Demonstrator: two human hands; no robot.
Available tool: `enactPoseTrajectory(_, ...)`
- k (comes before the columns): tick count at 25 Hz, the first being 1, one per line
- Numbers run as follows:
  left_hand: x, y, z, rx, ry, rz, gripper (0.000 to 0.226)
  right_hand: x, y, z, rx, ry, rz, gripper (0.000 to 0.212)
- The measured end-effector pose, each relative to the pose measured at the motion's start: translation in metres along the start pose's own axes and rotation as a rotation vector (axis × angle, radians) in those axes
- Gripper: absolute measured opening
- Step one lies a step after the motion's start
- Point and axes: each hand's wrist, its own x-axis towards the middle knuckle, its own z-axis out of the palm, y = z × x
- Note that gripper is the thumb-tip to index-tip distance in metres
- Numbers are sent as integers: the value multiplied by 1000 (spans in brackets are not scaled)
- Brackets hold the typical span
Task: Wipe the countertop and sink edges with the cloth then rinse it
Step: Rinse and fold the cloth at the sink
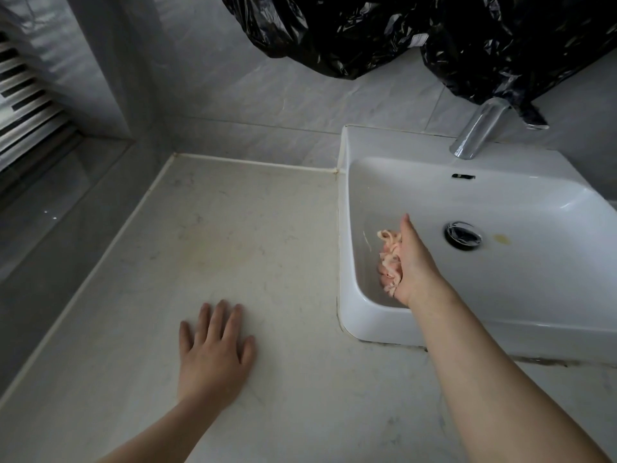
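Pink cloth gripped in my right hand, inside the sink; left hand flat on the countertop. Rinsing looks next: lift toward the tap at one o'clock.

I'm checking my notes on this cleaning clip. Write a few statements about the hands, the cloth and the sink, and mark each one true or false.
1. The left hand lies flat on the countertop. True.
2. The right hand holds the cloth on the countertop. False: it grips the cloth inside the sink, near the basin's left wall.
3. The cloth covers the drain. False: the drain is uncovered, to the right of the cloth.
4. A black plastic bag hangs above the faucet. True.
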Motion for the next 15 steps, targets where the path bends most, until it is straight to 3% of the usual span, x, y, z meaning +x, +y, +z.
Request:
enactPoseTrajectory(5,0,-1,2,0,12,1,82,3,2,0,189,-48,-24,21)
enactPoseTrajectory(8,1,-1,2,-9,17,-1,82,2,2,-2,185,-40,-85,26)
enactPoseTrajectory(10,0,-2,2,-3,13,3,82,1,3,-3,114,12,-117,16)
enactPoseTrajectory(15,0,-1,1,-4,9,-1,83,-1,2,0,38,228,-151,48)
